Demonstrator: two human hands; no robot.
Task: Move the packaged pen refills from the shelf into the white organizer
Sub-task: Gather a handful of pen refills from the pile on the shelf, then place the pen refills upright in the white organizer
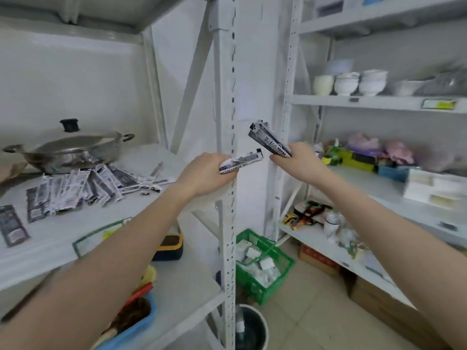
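Shelf [75,231] matt white-painted metal; pot [68,150] shiny steel; refill packs [75,188] glossy printed plastic; basket [278,274] green plastic.

This place looks like a storeroom or the back room of a small shop. White metal shelving racks [228,147] with punched uprights stand along white walls. The shelves carry mixed goods: a steel pot [68,150] with a lid, stacked white bowls [348,82], many packaged pen refills [83,185], colourful small packets [364,155]. Price-type labels [439,104] sit on the shelf edges. A green basket [265,266] and cardboard boxes [318,258] stand on the tiled floor [310,311].
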